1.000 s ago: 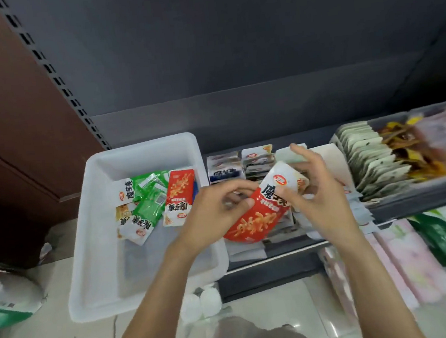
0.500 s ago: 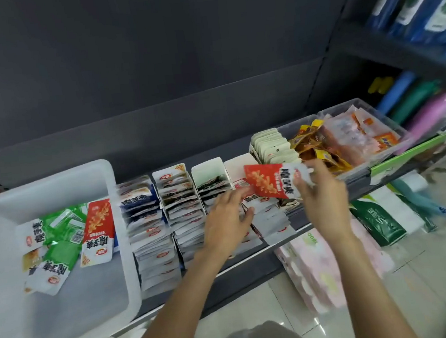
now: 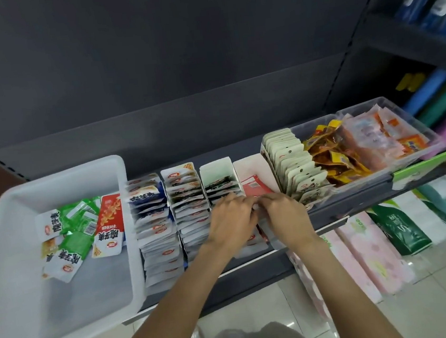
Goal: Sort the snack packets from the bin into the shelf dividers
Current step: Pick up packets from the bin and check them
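Head view: a red snack packet is being tucked into the white shelf divider, fourth slot right of the white bin. Left hand and right hand are curled together on the packets there; what's actually pinched can't be made out. It's probably best slid in upright, edges squared.

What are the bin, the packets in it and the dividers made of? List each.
White bin: looks like matte, slightly translucent moulded plastic, with rounded rim and corners.
Packets in the bin: apparently glossy printed plastic film, crinkled and catching light.
Dividers: probably thin white card, with folded flat walls.
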{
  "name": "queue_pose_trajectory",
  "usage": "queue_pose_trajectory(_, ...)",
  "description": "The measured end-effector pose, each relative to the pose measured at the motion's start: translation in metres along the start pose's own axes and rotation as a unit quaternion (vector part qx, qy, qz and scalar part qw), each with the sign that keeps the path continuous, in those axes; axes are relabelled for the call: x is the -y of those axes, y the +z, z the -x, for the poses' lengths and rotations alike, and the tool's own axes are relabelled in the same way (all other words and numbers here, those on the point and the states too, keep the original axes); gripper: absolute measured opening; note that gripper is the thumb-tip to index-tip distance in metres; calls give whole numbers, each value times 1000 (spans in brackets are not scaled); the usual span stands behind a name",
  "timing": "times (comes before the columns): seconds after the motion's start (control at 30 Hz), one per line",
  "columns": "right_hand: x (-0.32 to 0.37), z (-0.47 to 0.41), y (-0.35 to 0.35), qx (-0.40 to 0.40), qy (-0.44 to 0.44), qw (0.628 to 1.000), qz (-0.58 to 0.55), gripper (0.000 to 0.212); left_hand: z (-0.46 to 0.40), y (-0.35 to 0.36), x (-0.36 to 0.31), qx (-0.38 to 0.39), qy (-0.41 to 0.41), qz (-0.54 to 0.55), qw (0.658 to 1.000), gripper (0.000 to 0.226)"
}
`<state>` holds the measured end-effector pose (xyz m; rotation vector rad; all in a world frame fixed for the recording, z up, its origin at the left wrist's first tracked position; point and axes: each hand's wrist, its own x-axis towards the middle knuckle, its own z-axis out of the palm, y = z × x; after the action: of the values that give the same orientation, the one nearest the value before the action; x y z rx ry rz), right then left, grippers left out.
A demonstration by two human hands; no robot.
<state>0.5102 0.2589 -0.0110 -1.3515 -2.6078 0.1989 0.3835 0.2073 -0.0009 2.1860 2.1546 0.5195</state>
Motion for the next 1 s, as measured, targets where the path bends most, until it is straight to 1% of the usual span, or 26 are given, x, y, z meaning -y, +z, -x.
queue_pose_trajectory(0.07,0,7,-13,10,-20,999,-46,33,3,-8,5,-10,2,33,999,26)
queue_pose_trajectory(0.13,9,12,-29,-29,-42,996,-77,45,15,-23,17,-51,6,73,996,25)
queue_pose_trajectory(0.2,27,13,-45,-85,-65,986,-127,44,33,-40,37,-124,9,106,987,23)
queue_pose_trajectory(0.27,56,12,-57,-116,-93,966,-212,39,57,-55,64,-229,4,126,965,21)
queue_pose_trajectory(0.33,93,9,-64,-111,-108,939,-307,38,84,-69,97,-306,-23,123,944,21)
queue_pose_trajectory(0.4,133,3,-61,-69,-107,903,-410,38,111,-82,134,-320,-84,93,939,24)
queue_pose_trajectory(0.43,154,-1,-55,-44,-109,891,-438,38,124,-86,154,-305,-135,76,939,26)
queue_pose_trajectory(0.5,196,-11,-37,-5,-141,891,-431,37,145,-92,192,-238,-256,75,934,23)
queue_pose_trajectory(0.53,217,-16,-26,15,-160,898,-410,36,152,-92,209,-187,-312,93,927,21)
queue_pose_trajectory(0.6,257,-30,0,67,-193,919,-338,37,161,-89,238,-57,-409,134,901,34)
queue_pose_trajectory(0.63,275,-38,15,94,-203,931,-289,39,162,-88,248,8,-440,139,887,42)
queue_pose_trajectory(0.7,303,-55,47,147,-205,948,-194,45,162,-80,264,86,-453,123,879,50)
queue_pose_trajectory(0.77,321,-71,74,191,-180,958,-117,49,160,-73,273,111,-455,134,873,50)
queue_pose_trajectory(0.83,330,-82,94,218,-130,966,-54,52,160,-66,281,107,-466,166,863,49)
queue_pose_trajectory(0.87,332,-85,101,233,-98,966,-48,55,160,-64,284,101,-466,185,859,46)
queue_pose_trajectory(0.93,334,-84,109,261,-43,961,-76,58,160,-59,287,91,-467,244,845,41)
queue_pose_trajectory(0.97,334,-82,112,268,-30,958,-96,59,161,-59,287,87,-464,272,838,40)
queue_pose_trajectory(1.0,334,-79,113,268,-22,956,-115,59,162,-60,288,88,-461,287,835,44)
